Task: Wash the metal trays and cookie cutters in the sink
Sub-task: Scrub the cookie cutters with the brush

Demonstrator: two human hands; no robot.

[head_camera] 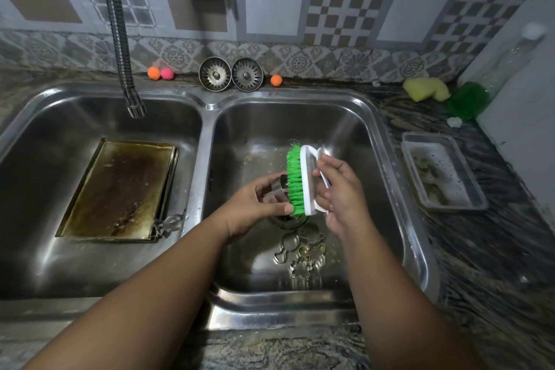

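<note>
A stained metal tray (120,189) lies flat in the left basin (45,144) of a double steel sink, at nine o'clock in the view, with the flexible tap hose (120,39) hanging over the basin at eleven o'clock. At centre, over the right basin (363,141), the person's left hand (255,204) grips a round metal cookie cutter (280,188), fingers curled round it. The green bristles of a white-backed scrubbing brush (300,180) press against the cutter; the right hand (336,189) holds the brush by its handle. At six o'clock from the hands, more cookie cutters (303,252) lie loose on the basin floor. At three o'clock, a smaller metal tray (441,171), wet and soiled, sits on the dark stone counter (495,249); a yellow sponge (426,88) rests at two o'clock.
</note>
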